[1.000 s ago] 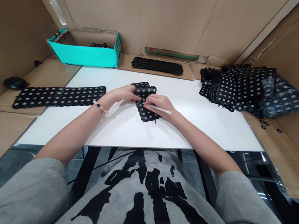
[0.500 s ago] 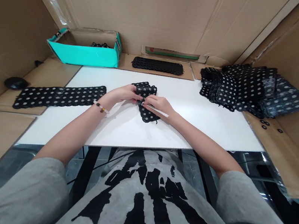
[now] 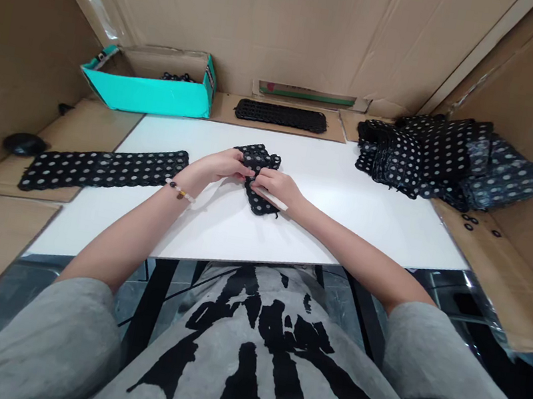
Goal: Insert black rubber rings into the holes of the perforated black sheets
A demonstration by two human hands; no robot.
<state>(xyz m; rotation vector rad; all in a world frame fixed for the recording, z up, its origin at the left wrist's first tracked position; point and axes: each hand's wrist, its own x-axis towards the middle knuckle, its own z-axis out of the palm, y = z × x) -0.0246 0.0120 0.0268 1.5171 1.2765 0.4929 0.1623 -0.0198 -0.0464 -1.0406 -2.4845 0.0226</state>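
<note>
Currently the left hand (image 3: 216,166) clamps a bunched dotted mat (image 3: 257,156) at frame centre; the right hand (image 3: 278,186) grips a white stick (image 3: 279,203) against it.

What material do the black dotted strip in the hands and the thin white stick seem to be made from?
The black strip with pale round dots looks like flexible matte rubber or soft plastic, since it bends and bunches instead of staying flat. The slim white stick looks like smooth plastic, with an even surface and no grain, but it is too small to be sure.
</note>
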